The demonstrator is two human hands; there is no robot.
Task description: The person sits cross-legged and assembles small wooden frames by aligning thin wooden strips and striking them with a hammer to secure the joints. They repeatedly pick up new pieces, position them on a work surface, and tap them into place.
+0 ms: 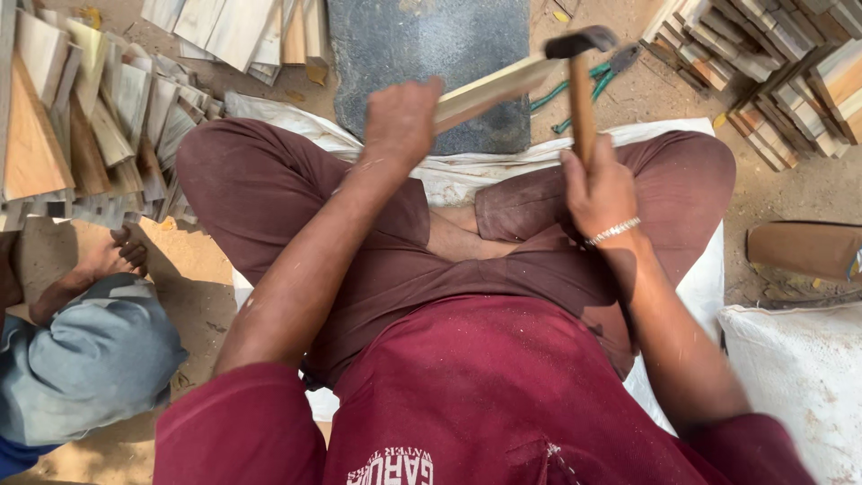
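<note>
1. Head view, looking down on a seated, cross-legged person in a maroon shirt and brown trousers.
2. Left hand [400, 121]: fist closed around one end of a pale flat wooden strip [492, 88]; the strip slants up and to the right, over a dark grey stone slab [431, 45] on the ground.
3. Right hand [600, 190]: fingers wrapped tight round the wooden handle of a dark-headed claw hammer [582, 81]; the handle stands nearly upright, the head above the strip's far end, touching or just over it; cannot tell which. A silver chain bracelet [612, 232] sits on that wrist.
4. Green-handled pliers [593, 83]: on the sandy ground just right of the slab, partly behind the hammer handle.
5. White woven sacking [467, 171]: spread beneath the legs.
6. Stacked wooden offcuts, left [85, 126]: grey and tan pieces, heaped.
7. Stacked wooden slats, upper right [763, 54]: laid in rows.
8. Another person's bare foot [106, 260] and grey-blue trouser leg [90, 359]: lower left, apart from both hands.
9. White filled sack [799, 377]: lower right.
</note>
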